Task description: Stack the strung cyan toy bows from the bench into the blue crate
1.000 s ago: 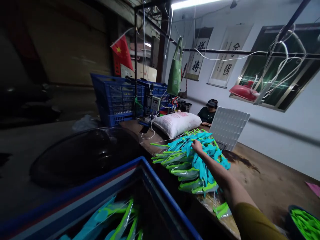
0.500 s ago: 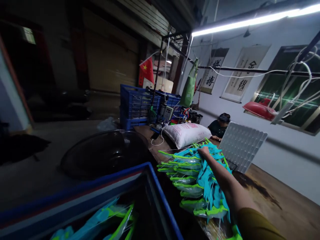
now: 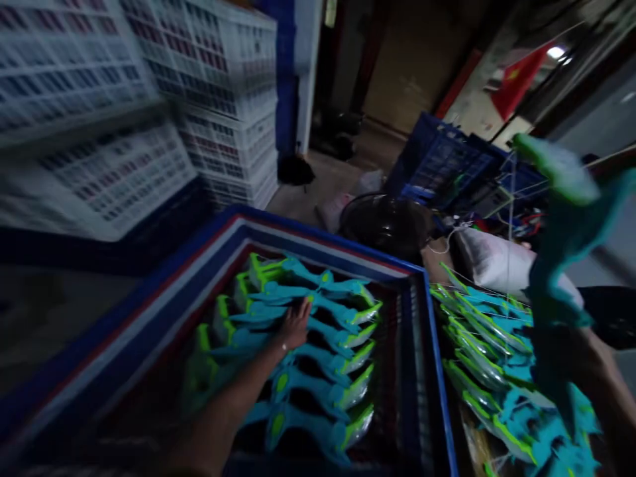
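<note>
Left hand [image 3: 295, 324], fingers spread, pressing stacked blue-green toys [image 3: 303, 344] flat inside bin [image 3: 431, 371]; blurred right hand [image 3: 566, 348], finger state unclear, lifting another toy [image 3: 561, 218].

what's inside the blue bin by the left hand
Inside the blue bin lie rows of blue-and-green toy bows, with the left hand resting on them. The bows and the forearm cover the bin floor, so anything beneath cannot be seen.
</note>
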Demonstrator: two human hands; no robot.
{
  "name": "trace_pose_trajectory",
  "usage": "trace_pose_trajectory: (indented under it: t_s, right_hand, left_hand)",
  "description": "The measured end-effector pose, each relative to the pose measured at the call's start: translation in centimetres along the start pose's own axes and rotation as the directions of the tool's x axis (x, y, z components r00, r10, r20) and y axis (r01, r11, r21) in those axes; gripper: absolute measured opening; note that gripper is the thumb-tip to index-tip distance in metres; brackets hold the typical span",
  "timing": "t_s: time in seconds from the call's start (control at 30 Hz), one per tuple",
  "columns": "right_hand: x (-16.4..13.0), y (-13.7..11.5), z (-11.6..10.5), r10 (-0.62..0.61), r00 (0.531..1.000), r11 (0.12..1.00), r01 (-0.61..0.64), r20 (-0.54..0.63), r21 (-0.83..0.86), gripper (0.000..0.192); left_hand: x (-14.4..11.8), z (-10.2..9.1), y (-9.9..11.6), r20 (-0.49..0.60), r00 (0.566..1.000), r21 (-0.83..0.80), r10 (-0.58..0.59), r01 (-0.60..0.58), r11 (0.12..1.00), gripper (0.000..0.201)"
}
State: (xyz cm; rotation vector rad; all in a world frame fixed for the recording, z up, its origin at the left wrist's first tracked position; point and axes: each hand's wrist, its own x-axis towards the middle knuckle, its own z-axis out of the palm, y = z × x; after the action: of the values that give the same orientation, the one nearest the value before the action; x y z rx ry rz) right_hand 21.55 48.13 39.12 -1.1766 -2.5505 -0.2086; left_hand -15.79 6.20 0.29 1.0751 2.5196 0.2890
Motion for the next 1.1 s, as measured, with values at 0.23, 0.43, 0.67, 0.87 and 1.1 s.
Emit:
trace_pose_trajectory:
  t_s: [0.23,0.43,0.67,0.87,1.1]
  right_hand:
    - [-5.8,-25.9,10.5,-0.516,0.744,0.841,0.535,0.424,0.083,0.02]
    - [-10.5,-35.7,18.6,-0.418,0.715,0.891,0.443,0.561,0.098,0.02]
    - [-15.4,-35.0,22.4,-0.295,0.7,0.943,0.322,0.65,0.082,0.02]
    - [-17.3,-33.4,23.3,-0.199,0.704,0.975,0.212,0.682,0.065,0.018]
    - [-17.5,-34.2,20.2,-0.125,0.782,0.756,-0.323,0.61,0.57,0.055]
  left_hand:
    - [0.8,2.2,-0.9,0.014,0.999,-0.035,0.031,-0.03,0.999,0.086]
    - [0.8,3.8,-0.6,-0.051,0.999,-0.102,0.017,-0.022,0.995,0.063]
    - [-0.7,4.8,-2.7,-0.082,0.99,-0.154,0.112,-0.124,0.98,0.037]
    - [-2.7,4.5,-4.7,-0.109,0.974,-0.141,0.201,-0.215,0.966,0.041]
    - [-4.5,5.4,-4.4,-0.081,0.965,-0.13,0.25,-0.259,0.957,0.071]
